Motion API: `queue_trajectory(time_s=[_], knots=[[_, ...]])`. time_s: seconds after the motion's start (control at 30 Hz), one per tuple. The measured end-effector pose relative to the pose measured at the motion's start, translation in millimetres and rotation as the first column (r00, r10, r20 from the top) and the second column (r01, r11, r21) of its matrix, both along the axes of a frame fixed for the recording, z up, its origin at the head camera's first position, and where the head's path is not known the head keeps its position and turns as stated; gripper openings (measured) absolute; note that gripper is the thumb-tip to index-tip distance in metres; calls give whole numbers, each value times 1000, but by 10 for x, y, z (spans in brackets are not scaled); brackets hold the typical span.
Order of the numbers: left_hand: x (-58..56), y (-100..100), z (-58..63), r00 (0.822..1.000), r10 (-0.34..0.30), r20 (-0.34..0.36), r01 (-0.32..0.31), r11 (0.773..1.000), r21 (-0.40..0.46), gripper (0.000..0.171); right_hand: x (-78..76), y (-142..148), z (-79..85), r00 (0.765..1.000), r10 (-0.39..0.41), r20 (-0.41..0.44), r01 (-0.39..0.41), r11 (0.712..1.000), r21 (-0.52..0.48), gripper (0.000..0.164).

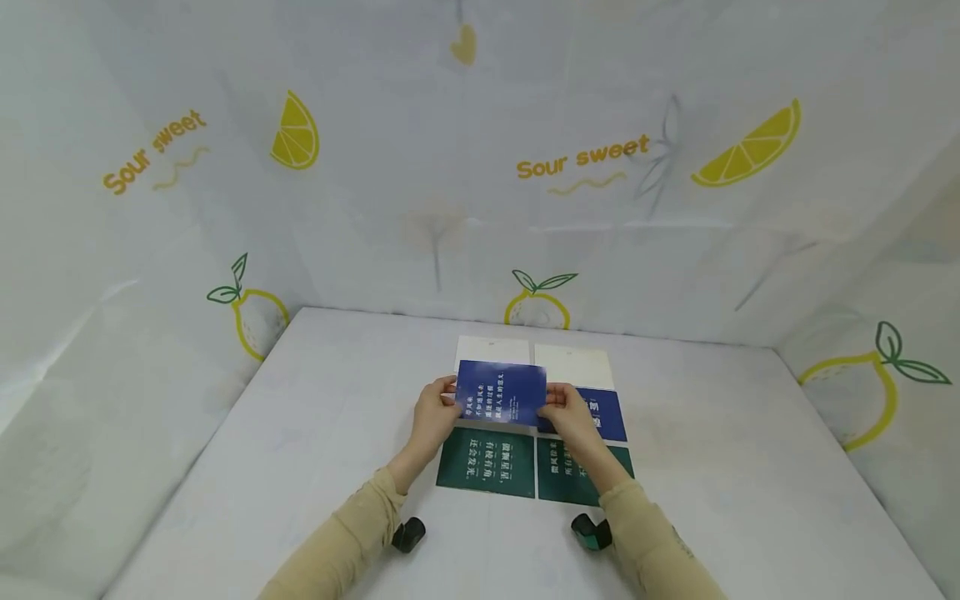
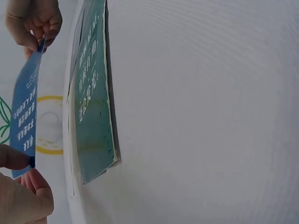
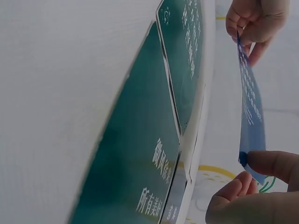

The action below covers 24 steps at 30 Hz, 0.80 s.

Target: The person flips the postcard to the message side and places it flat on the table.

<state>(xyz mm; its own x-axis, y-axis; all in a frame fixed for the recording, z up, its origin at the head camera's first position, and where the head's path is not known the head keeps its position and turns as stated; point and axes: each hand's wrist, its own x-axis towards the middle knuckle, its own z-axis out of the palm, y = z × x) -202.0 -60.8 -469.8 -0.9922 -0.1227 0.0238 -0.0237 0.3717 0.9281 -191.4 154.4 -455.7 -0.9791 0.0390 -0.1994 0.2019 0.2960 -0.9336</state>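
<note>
Orange "Sour sweet" lettering stands twice on the printed wall cloth (image 1: pixel 390 133): upper left and upper right of the head view. Mid-frame, the held blue card (image 1: pixel 501 393) bears white Chinese text, "等风来 不如追风去 追逐的过程 就是人生的意义", with tiny illegible lines beside it. Lower down, the left green card (image 1: pixel 486 462) shows "有棱有角" and "还会发光"; the right green card (image 1: pixel 562 485), "微风徐" and "所有美好". Characters on the blue card at right (image 1: pixel 609 421) are too unclear to read.

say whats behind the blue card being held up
In the head view, a white card shows partly above the held blue card, and another blue card partly to its right. Anything squarely behind the held blue card is hidden.
</note>
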Motion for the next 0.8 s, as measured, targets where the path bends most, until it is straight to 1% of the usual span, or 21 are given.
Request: queue_trajectory(time_s=[0.13, 0.23, 0.3, 0.4, 0.5, 0.6, 0.67, 0.73, 0.8], knots=[[-28, 15, 30, 998, 28, -49, -27, 999, 21, 37, -38, -18, 32, 998, -53, -44, 54, 998, 43, 33], [-51, 0, 51, 994, 42, -104, -39, 999, 28, 26, -64, -18, 47, 995, -80, -66, 83, 996, 42, 24], [-70, -24, 58, 990, 47, -134, -46, 999, 14, 19, -74, -8, 59, 993, -87, -75, 90, 995, 30, 21], [-98, -71, 65, 987, 51, -150, -52, 999, -2, 13, -82, 11, 69, 994, -83, -72, 85, 996, 24, 21], [-114, -114, 66, 990, 37, -137, -36, 999, 12, 13, -92, 25, 76, 995, -82, -51, 83, 996, 15, 23], [-113, -144, 73, 996, 31, -89, -25, 998, 63, 20, -108, 36, 75, 996, -83, -26, 83, 996, -29, 27], [-107, -158, 82, 998, 29, -62, -24, 996, 82, 25, -115, 39, 71, 996, -88, -12, 87, 994, -59, 28], [-109, -171, 80, 999, 23, -36, -20, 997, 74, 29, -119, 38, 67, 996, -88, -8, 87, 993, -75, 30], [-115, -184, 70, 1000, -2, -20, 3, 999, 35, 29, -125, 33, 59, 997, -76, -8, 75, 996, -44, 32]])
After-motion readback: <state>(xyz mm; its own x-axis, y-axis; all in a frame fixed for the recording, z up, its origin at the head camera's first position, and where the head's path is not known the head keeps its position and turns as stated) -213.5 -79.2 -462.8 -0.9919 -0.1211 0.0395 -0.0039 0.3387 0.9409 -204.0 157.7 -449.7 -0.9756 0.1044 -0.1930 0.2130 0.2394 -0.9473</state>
